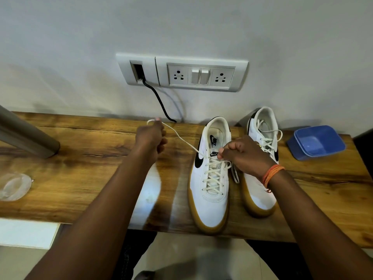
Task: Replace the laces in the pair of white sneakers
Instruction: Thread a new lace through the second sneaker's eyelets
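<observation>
Head view: pair of sneakers side by side on bench (101,142). Near sneaker (210,178) laced to top eyelets; left hand (150,138) pinching lace end (181,138) drawn out taut, right hand (242,154) gripping other end at tongue. Far sneaker (262,138) laced, ends loose. Judgement: tightening and tying left.

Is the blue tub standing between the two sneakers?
No, the blue tub stands on the table to the right of both sneakers, beyond the right sneaker.
</observation>
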A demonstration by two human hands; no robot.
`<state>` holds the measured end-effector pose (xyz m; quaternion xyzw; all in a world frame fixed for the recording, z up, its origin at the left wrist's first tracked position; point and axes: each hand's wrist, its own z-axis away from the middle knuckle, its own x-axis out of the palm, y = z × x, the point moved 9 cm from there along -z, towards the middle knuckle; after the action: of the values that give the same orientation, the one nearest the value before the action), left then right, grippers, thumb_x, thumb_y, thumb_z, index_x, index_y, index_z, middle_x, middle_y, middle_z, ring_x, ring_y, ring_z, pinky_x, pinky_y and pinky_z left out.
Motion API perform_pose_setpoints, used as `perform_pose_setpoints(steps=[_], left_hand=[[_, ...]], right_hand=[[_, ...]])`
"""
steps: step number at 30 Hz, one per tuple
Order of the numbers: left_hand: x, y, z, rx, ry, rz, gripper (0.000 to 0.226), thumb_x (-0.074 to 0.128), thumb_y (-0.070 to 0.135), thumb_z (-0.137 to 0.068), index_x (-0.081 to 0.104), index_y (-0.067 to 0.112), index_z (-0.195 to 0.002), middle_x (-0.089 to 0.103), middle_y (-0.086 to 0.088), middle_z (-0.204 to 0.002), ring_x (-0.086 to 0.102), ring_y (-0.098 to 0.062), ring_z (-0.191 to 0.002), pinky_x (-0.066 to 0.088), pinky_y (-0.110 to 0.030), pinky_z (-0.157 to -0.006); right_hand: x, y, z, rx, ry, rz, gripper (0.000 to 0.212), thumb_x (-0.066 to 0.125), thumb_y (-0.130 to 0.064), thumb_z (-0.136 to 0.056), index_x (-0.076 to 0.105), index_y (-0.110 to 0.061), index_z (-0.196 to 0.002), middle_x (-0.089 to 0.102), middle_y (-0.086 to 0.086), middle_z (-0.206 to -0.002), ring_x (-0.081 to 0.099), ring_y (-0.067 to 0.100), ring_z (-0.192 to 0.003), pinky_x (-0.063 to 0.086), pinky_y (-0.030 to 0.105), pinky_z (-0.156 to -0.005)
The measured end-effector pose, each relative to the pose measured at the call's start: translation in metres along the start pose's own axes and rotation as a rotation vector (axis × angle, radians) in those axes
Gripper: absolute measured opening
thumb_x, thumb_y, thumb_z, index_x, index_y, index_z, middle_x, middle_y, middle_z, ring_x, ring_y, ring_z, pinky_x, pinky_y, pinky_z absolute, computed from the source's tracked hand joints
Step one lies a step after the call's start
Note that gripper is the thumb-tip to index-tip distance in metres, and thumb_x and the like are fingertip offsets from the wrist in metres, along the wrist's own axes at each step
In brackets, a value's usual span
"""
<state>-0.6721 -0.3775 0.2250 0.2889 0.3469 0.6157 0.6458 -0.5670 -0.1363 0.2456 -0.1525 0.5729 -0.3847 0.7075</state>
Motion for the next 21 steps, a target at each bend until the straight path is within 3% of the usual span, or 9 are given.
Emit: perform_pose_setpoints(steps=[2, 4, 6, 8, 10, 13, 21], left_hand=[[0.018, -0.013, 0.01, -0.066, -0.103, -0.139, 0.04, 0.051, 0.047, -0.098, 0.061, 0.009, -0.097, 0.059, -0.004, -0.081, 0.053, -0.015, -0.057, 0.04, -0.025, -0.05], [0.037, -0.025, 0.027, -0.106, -0.216, -0.345, 0.039, 0.053, 0.048, -0.097, 0.062, 0.01, -0.095, 0.059, -0.005, -0.082, 0.054, -0.017, -0.063, 0.044, -0.023, -0.052], [0.054, -0.036, 0.044, -0.111, -0.311, -0.498, 0.038, 0.058, 0.045, -0.095, 0.066, 0.008, -0.092, 0.06, -0.006, -0.078, 0.053, -0.019, -0.064, 0.043, -0.02, -0.051], [0.065, -0.049, 0.05, -0.102, -0.359, -0.552, 0.041, 0.063, 0.043, -0.093, 0.07, 0.003, -0.095, 0.065, -0.005, -0.078, 0.056, -0.017, -0.062, 0.044, -0.022, -0.054], [0.074, -0.054, 0.05, -0.042, -0.361, -0.514, 0.036, 0.065, 0.039, -0.093, 0.069, 0.003, -0.095, 0.066, -0.005, -0.079, 0.059, -0.015, -0.059, 0.047, -0.022, -0.053], [0.077, -0.05, 0.049, 0.03, -0.325, -0.419, 0.023, 0.068, 0.027, -0.092, 0.062, 0.01, -0.079, 0.063, -0.006, -0.075, 0.058, -0.014, -0.058, 0.046, -0.022, -0.052], [0.078, -0.052, 0.046, -0.059, -0.339, -0.287, 0.016, 0.063, 0.016, -0.095, 0.061, 0.013, -0.079, 0.065, -0.005, -0.081, 0.057, -0.014, -0.063, 0.045, -0.024, -0.056]], right_hand=[[0.003, 0.002, 0.0, -0.015, -0.027, 0.027, 0.032, 0.048, -0.068, -0.064, 0.072, -0.05, -0.074, 0.07, -0.009, -0.088, 0.064, 0.016, -0.093, 0.049, 0.049, -0.09], [0.0, -0.004, 0.002, -0.04, -0.013, 0.029, 0.023, 0.051, -0.057, -0.071, 0.072, -0.049, -0.074, 0.068, -0.011, -0.093, 0.058, 0.016, -0.107, 0.046, 0.053, -0.094], [0.0, -0.005, 0.002, -0.053, -0.009, 0.039, 0.021, 0.056, -0.034, -0.083, 0.072, -0.045, -0.075, 0.061, -0.012, -0.092, 0.05, 0.015, -0.11, 0.043, 0.051, -0.096], [-0.001, -0.006, 0.004, -0.063, 0.018, 0.112, 0.031, 0.053, -0.025, -0.087, 0.068, -0.051, -0.079, 0.052, -0.006, -0.095, 0.048, 0.018, -0.107, 0.04, 0.052, -0.095], [-0.002, -0.005, 0.004, -0.053, 0.037, 0.161, 0.037, 0.052, -0.023, -0.087, 0.062, -0.057, -0.074, 0.047, -0.004, -0.1, 0.05, 0.022, -0.106, 0.039, 0.053, -0.096], [0.0, -0.003, 0.003, -0.059, 0.04, 0.153, 0.041, 0.053, -0.02, -0.089, 0.06, -0.057, -0.074, 0.045, -0.005, -0.1, 0.051, 0.024, -0.104, 0.04, 0.053, -0.096], [-0.001, -0.001, 0.001, -0.062, 0.06, 0.167, 0.043, 0.053, -0.019, -0.086, 0.06, -0.057, -0.068, 0.041, -0.011, -0.093, 0.051, 0.021, -0.101, 0.04, 0.054, -0.094]])
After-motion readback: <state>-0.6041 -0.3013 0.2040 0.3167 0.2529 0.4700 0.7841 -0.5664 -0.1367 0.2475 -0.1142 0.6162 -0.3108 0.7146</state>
